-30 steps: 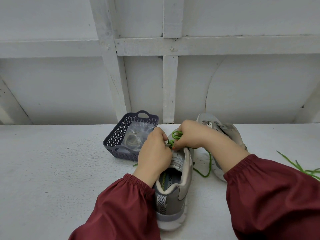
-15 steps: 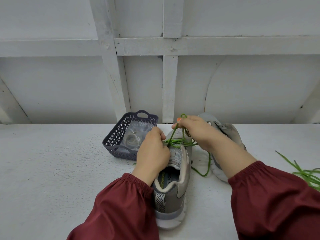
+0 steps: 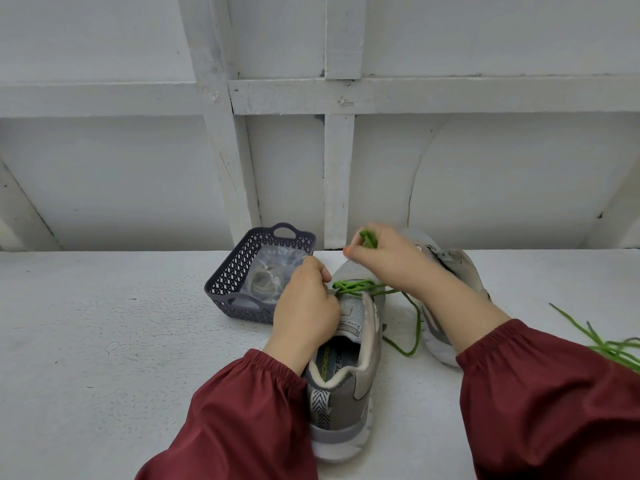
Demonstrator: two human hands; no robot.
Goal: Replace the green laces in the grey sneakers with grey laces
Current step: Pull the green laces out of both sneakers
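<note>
A grey sneaker point(image 3: 349, 386) stands upright in front of me, heel toward me, with a green lace point(image 3: 356, 287) still threaded near its toe end. My left hand point(image 3: 306, 310) rests on the sneaker's tongue and pinches the lace at the eyelets. My right hand point(image 3: 384, 261) is raised above the toe and grips a bunch of the same green lace, pulling it up. A second grey sneaker point(image 3: 450, 271) lies on its side behind my right forearm, mostly hidden. A clear bag with grey laces point(image 3: 268, 278) sits in the basket.
A dark grey plastic basket point(image 3: 228, 289) stands left of the sneaker. A loose green lace point(image 3: 609, 344) lies at the right edge of the white table point(image 3: 104, 341). A white panelled wall rises right behind the table.
My right hand has risen from the sneaker's tongue toward the far side, drawing the green lace out of the eyelets. My left hand has stayed on the sneaker.
</note>
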